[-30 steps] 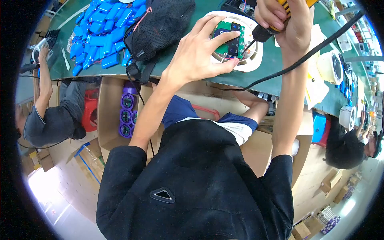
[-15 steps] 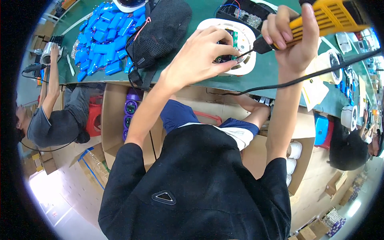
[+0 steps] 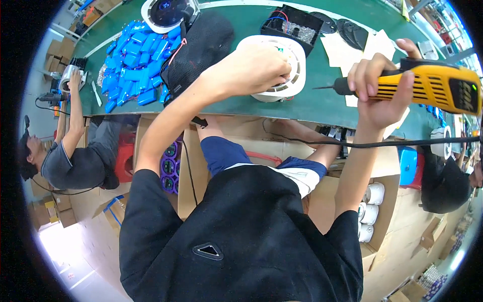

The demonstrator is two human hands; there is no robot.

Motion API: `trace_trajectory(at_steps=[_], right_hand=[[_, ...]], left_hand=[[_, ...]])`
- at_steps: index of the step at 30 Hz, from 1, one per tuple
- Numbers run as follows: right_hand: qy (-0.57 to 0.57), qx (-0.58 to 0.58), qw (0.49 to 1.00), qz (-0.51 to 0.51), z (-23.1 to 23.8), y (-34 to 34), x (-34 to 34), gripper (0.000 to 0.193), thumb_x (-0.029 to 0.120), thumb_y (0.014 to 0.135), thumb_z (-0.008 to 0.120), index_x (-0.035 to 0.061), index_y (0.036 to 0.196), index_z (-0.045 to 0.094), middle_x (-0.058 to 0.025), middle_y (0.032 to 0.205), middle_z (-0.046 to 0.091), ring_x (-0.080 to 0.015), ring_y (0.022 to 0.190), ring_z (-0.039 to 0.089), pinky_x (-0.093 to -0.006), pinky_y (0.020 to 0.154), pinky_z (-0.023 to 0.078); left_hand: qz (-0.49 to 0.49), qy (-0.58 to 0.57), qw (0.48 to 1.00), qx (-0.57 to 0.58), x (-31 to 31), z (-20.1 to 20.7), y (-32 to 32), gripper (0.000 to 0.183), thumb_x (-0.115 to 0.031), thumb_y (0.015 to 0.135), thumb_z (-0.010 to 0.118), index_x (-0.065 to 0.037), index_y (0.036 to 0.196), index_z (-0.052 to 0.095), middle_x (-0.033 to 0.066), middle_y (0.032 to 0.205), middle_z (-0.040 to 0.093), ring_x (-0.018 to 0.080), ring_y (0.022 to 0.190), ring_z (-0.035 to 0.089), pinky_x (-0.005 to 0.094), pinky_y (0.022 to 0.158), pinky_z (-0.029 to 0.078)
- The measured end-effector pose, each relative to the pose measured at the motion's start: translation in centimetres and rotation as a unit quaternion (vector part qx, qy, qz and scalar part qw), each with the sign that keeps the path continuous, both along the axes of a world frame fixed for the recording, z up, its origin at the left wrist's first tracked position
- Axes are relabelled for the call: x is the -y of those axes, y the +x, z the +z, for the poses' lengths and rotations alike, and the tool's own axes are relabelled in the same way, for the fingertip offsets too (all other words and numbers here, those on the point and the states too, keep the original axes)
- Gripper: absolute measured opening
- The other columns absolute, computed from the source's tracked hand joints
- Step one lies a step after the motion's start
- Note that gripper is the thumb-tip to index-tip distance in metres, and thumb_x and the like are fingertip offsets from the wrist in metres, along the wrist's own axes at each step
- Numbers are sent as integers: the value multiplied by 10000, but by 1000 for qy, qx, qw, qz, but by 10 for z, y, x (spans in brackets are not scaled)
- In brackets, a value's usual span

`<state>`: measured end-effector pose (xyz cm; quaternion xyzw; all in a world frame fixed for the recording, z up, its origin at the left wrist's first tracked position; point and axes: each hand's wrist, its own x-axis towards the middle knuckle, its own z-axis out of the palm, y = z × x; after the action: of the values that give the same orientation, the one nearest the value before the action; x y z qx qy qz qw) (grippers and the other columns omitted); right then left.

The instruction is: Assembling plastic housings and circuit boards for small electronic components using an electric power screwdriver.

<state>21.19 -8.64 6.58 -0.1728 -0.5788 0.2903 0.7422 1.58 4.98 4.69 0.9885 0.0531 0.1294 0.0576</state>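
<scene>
Green bench (image 3: pixel 322 70) is supporting a white housing (image 3: pixel 299 65). Right grip (image 3: pixel 383 104) is clamping a yellow power screwdriver (image 3: pixel 432 86), bit pointing left. Left grip (image 3: pixel 254 68) is covering the housing; whether it is pinching anything cannot be told. Blue packs (image 3: pixel 132 69) are lying left.

Lettering (image 3: pixel 468 97) on the yellow power screwdriver (image 3: pixel 425 85) — blue lit digits (image 3: pixel 164 5) on the round black display (image 3: pixel 164 18).

To your left, blue packs (image 3: pixel 136 65) lie heaped on the green table (image 3: pixel 322 70) beside a black mesh bag (image 3: pixel 204 48). Farther left, you have a co-worker (image 3: pixel 78 163) in dark clothes, near a red stool (image 3: pixel 125 158).
</scene>
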Motion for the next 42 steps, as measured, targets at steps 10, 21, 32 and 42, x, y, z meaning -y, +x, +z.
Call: trace_trajectory(at_steps=[10, 21, 32, 42], right_hand=[[-112, 57, 987, -105, -11, -5, 18, 513, 274, 937, 677, 37, 1324, 438, -39, 644, 524, -104, 471, 493, -247, 469, 433], [-205, 43, 959, -193, -40, 8, 7, 429, 220, 957, 667, 28, 1286, 470, -31, 624, 508, -111, 498, 507, -270, 492, 448], [-116, -12, 972, -203, 22, -16, -13, 188, 106, 904, 672, 31, 1058, 594, -18, 630, 529, -108, 515, 503, -286, 531, 443], [-147, -104, 946, -268, 69, -99, -79, 193, 213, 958, 618, 49, 936, 519, 32, 512, 397, -66, 364, 370, -219, 360, 352]], left_hand=[[-99, 113, 988, -42, -3, 11, 8, 109, -76, 811, 615, 14, 849, 663, 163, 822, 679, 323, 786, 701, 389, 654, 570], [64, -5, 995, 81, -14, -9, 4, 175, -202, 899, 638, -42, 954, 594, 139, 948, 637, 353, 928, 630, 415, 784, 529], [216, -116, 937, 248, 29, -71, -50, 464, -226, 864, 693, -73, 1283, 567, 245, 1353, 505, 417, 1240, 504, 457, 1038, 438], [189, -122, 874, 430, 30, -117, -33, 331, -225, 825, 611, -79, 1110, 696, 174, 1251, 605, 452, 1124, 576, 508, 968, 478]])
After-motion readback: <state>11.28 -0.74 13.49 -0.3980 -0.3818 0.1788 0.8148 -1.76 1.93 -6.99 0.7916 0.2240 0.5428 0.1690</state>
